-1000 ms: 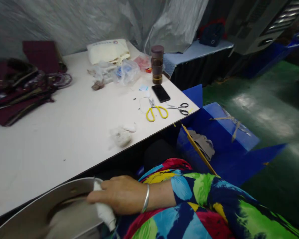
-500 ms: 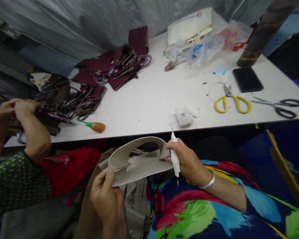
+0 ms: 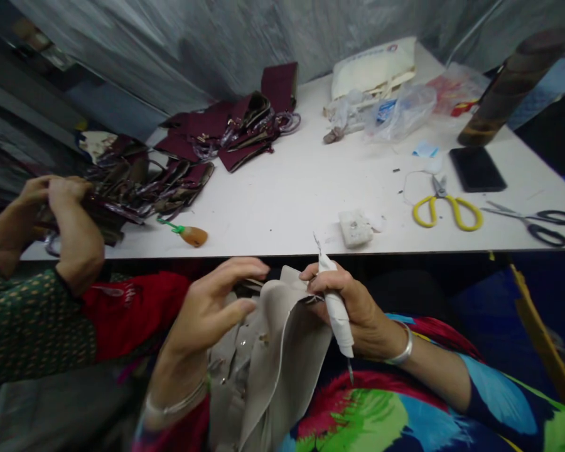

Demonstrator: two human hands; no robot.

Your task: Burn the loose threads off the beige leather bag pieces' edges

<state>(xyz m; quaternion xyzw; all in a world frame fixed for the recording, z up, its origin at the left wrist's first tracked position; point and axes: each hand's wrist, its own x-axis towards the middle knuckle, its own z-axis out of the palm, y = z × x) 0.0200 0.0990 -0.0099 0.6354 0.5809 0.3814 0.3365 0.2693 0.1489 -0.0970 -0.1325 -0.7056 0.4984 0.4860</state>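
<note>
My right hand is closed round a white-wrapped pointed tool, whose thin metal tips stick out at both ends. Its thumb and fingers also pinch the upper edge of a light grey leather-like bag piece, which hangs folded down over my lap. Off to the left of that piece, my left hand is raised with thumb and fingers apart and nothing between them. Under and beside it lie more grey pieces with small metal fittings.
On the white table are a white block, yellow-handled scissors, black-handled scissors, a phone, an orange glue bottle and several maroon bags. A co-worker's hands are at the left.
My left hand has let go of the grey piece and opened. The piece has swung from a wide arch to hanging folded from my right hand, which keeps the tool.
</note>
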